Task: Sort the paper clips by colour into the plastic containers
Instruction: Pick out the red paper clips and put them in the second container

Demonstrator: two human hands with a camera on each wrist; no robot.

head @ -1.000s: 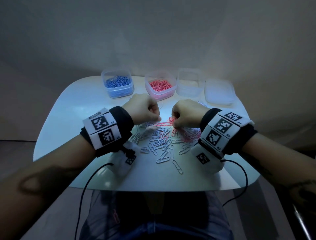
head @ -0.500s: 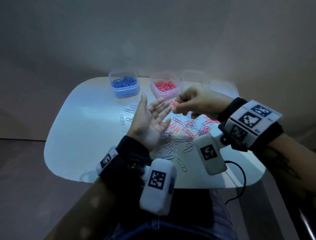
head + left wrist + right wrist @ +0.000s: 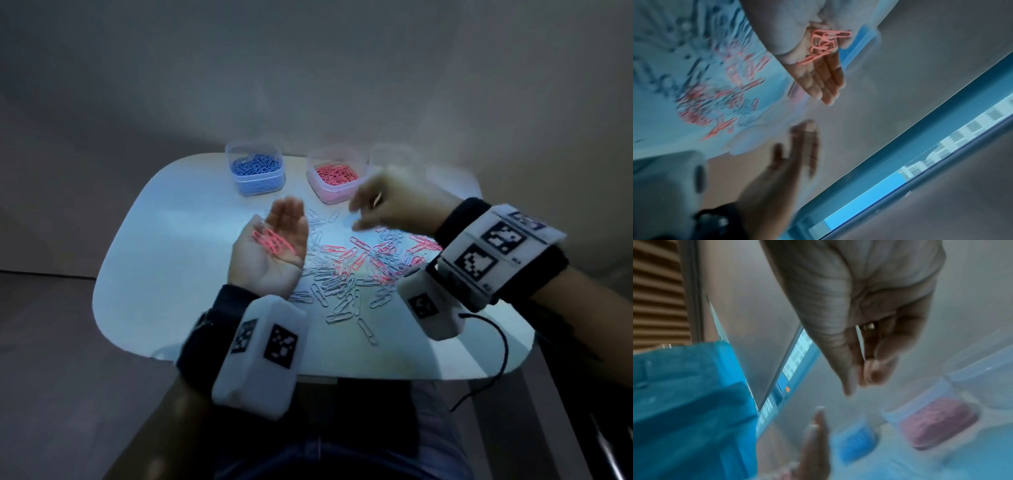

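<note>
My left hand (image 3: 265, 270) is held palm up over the white table (image 3: 164, 246), fingers straight, with several pink clips (image 3: 273, 242) lying loose in the palm; the left wrist view shows the same pink clips (image 3: 824, 42) on the left hand (image 3: 818, 76). To its right my right hand (image 3: 387, 205) hovers blurred above the mixed pile of pink and silver clips (image 3: 356, 270). Its fingers hang loosely, with nothing visible between the fingertips (image 3: 869, 374). At the back stand the blue-clip container (image 3: 255, 171) and the pink-clip container (image 3: 334, 176).
A clear container (image 3: 394, 156) stands behind my right hand, blurred. Stray silver clips (image 3: 366, 330) lie near the table's front edge. A black cable (image 3: 496, 363) hangs off the front right. Bare tabletop stretches to the left of my left hand.
Both hands left the pile. The left turned palm up; the right brought a pink clip over it, and now pink clips lie in the palm while the right hand has drawn back rightward.
</note>
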